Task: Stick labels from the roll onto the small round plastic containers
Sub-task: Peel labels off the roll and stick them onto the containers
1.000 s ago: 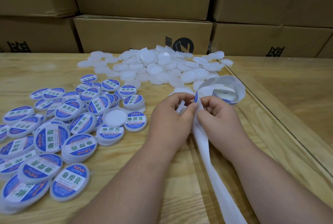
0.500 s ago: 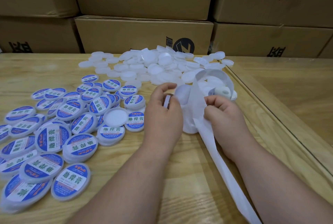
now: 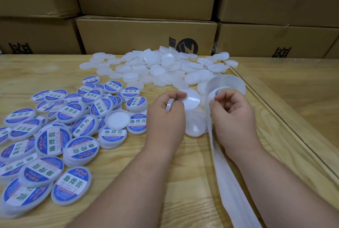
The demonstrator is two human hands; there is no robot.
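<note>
The left hand (image 3: 166,115) pinches a peeled label (image 3: 189,97) at its edge, sticky side up, and seems to curl round a small white container (image 3: 169,104) too; the right hand (image 3: 232,115) pinches the label roll (image 3: 225,84) at about 1 o'clock on the table (image 3: 55,70); the hands are apart. The label looks thin, floppy and very light, so hold only its rim or it may fold and stick to itself. The blank containers (image 3: 159,68) lie at 12 o'clock; the finished ones (image 3: 78,128) lie at 9 o'clock; they look light, stiff and smooth.
</note>
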